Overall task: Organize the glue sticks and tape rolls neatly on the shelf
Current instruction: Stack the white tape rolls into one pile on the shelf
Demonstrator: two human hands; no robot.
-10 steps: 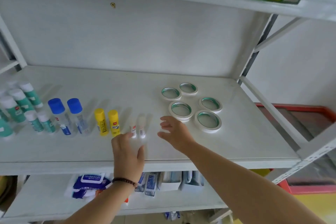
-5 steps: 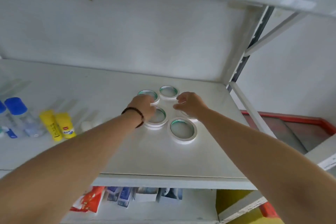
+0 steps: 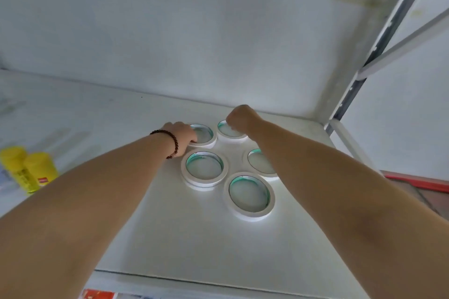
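Left fingers hidden behind the knuckles, grip unclear; left hand (image 3: 181, 135) touches the near rim of the back-left white tape roll with green core (image 3: 202, 135). Right hand (image 3: 240, 118) curled into a loose fist over the back-right white tape roll (image 3: 229, 132), hold uncertain. Three more white rolls (image 3: 204, 168) lie flat in front on the white shelf board (image 3: 194, 245); yellow glue sticks (image 3: 29, 170) well left. Step, likely: tidying the rolls. Next: firm rim grips, then stack or line them up
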